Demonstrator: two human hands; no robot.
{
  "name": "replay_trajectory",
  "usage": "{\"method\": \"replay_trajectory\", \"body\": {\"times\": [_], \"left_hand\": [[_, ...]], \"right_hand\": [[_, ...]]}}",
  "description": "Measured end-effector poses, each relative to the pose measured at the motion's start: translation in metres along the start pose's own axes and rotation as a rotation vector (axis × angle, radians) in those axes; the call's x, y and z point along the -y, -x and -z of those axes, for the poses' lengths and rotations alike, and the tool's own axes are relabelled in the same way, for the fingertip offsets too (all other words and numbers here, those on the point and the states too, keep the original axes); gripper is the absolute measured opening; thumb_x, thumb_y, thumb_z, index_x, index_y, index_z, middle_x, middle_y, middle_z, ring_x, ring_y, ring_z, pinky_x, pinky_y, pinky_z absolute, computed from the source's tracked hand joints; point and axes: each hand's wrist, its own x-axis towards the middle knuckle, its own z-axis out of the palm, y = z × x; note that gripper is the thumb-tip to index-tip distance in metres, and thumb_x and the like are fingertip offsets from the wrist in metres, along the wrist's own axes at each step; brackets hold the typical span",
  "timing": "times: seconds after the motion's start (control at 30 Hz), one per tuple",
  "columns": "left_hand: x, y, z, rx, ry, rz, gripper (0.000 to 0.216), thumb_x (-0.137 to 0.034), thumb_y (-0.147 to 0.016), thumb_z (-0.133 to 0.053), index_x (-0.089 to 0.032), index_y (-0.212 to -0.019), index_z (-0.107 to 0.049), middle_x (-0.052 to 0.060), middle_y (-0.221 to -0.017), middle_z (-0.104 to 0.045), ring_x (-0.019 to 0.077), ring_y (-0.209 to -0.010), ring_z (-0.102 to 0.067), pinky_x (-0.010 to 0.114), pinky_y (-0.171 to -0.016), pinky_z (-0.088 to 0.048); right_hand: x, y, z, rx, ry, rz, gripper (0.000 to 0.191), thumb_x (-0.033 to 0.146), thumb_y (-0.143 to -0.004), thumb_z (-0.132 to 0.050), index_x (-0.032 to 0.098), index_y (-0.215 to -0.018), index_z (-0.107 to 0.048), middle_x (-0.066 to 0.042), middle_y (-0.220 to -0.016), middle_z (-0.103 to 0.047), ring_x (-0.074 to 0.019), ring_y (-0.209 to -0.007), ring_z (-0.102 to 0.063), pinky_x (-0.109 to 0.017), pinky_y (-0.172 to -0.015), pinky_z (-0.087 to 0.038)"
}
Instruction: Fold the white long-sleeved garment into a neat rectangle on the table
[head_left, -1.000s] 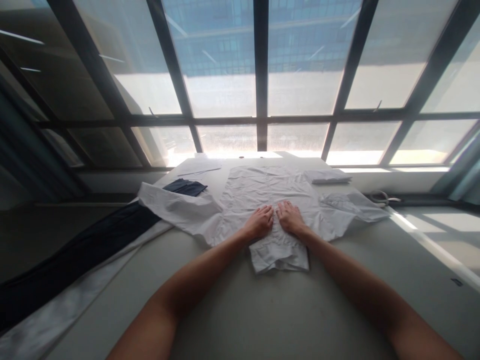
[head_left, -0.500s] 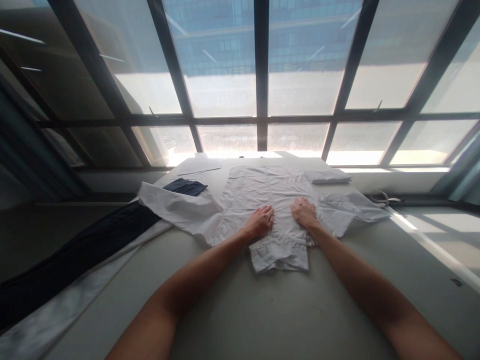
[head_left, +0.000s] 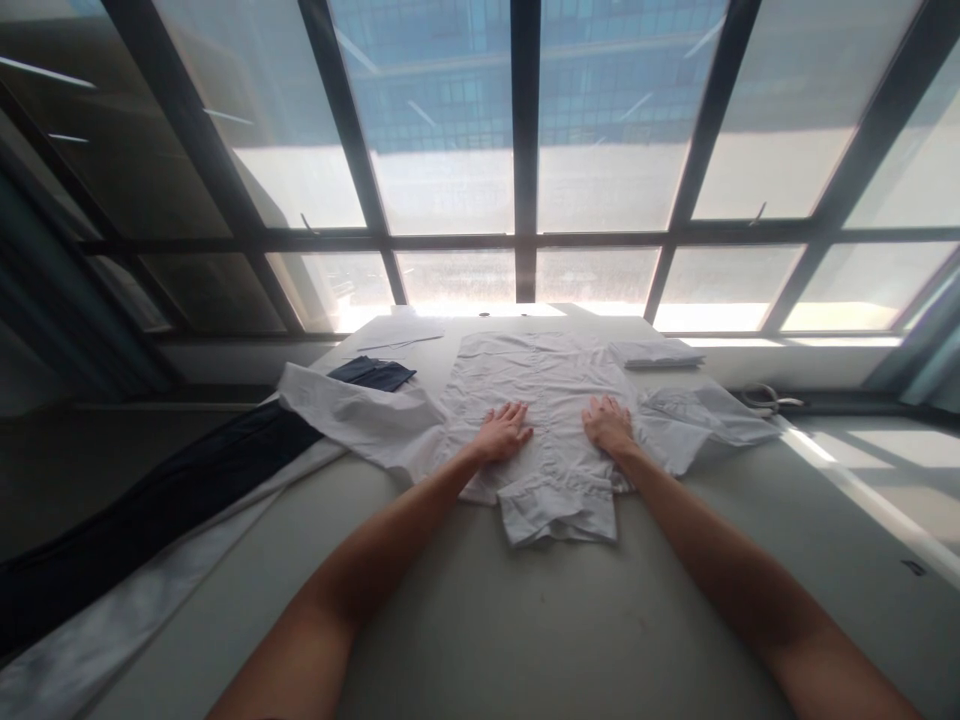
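A white shirt (head_left: 547,385) lies spread flat on the grey table (head_left: 525,620), collar end toward me and sleeves out to both sides. My left hand (head_left: 501,432) rests flat on the shirt's left half, fingers stretched out. My right hand (head_left: 607,424) lies flat on the right half, fingers also extended. The two hands are a hand's width apart, pressing the cloth just above the collar (head_left: 562,515).
A dark navy garment (head_left: 150,510) trails off the table's left side beside a white cloth strip (head_left: 97,640). Folded white cloth (head_left: 652,352) sits at the far right, paper sheets (head_left: 397,332) at the far left. Large windows stand behind the table.
Both hands started together at the shirt's centre. The right hand slid out to the right first, then the left hand slid left, spreading over the cloth.
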Motion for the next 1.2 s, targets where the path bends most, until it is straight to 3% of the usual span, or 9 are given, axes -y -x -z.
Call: {"method": "replay_trajectory", "body": {"times": [0.2,0.43,0.73,1.0,1.2], "left_hand": [[0.036,-0.004,0.008,-0.102,-0.061,0.213,0.056,-0.042,-0.110,-0.030,-0.020,-0.161,-0.034,0.015,-0.171,-0.028,0.0326,-0.158,-0.023,0.056,-0.126,-0.020],[0.036,-0.003,0.006,-0.160,-0.108,0.294,0.052,-0.042,-0.110,-0.033,-0.022,-0.157,-0.042,0.013,-0.169,-0.033,0.0363,-0.155,-0.028,0.058,-0.124,-0.021],[0.036,-0.004,-0.002,-0.181,-0.091,0.251,0.052,-0.042,-0.108,-0.035,-0.023,-0.157,-0.044,0.015,-0.168,-0.033,0.0393,-0.154,-0.028,0.065,-0.122,-0.020],[0.033,-0.005,-0.001,-0.155,-0.076,0.185,0.052,-0.039,-0.109,-0.035,-0.020,-0.156,-0.045,0.015,-0.168,-0.035,0.0371,-0.155,-0.027,0.060,-0.124,-0.021],[0.019,0.001,0.002,-0.051,-0.064,0.002,0.057,-0.051,-0.110,-0.034,-0.028,-0.161,-0.037,0.013,-0.172,-0.025,0.0347,-0.159,-0.020,0.065,-0.123,-0.019]], "right_hand": [[0.000,0.002,0.000,-0.038,-0.009,0.009,0.055,0.039,-0.106,-0.035,0.015,-0.152,-0.052,-0.019,-0.162,-0.043,-0.0284,-0.149,-0.037,-0.049,-0.120,-0.029],[0.000,0.000,-0.002,-0.023,0.000,-0.003,0.056,0.038,-0.105,-0.034,0.016,-0.154,-0.049,-0.017,-0.164,-0.040,-0.0276,-0.152,-0.034,-0.050,-0.120,-0.028],[0.000,0.000,-0.002,-0.016,-0.006,-0.003,0.056,0.038,-0.106,-0.033,0.015,-0.154,-0.049,-0.018,-0.164,-0.040,-0.0283,-0.151,-0.035,-0.050,-0.121,-0.028],[0.001,0.002,0.001,-0.010,-0.012,-0.007,0.055,0.037,-0.107,-0.033,0.014,-0.154,-0.050,-0.018,-0.164,-0.040,-0.0285,-0.152,-0.034,-0.050,-0.121,-0.027],[0.015,0.009,0.011,0.015,-0.065,-0.002,0.061,0.046,-0.111,-0.022,0.015,-0.156,-0.047,-0.020,-0.167,-0.033,-0.0332,-0.156,-0.026,-0.058,-0.122,-0.023]]}}
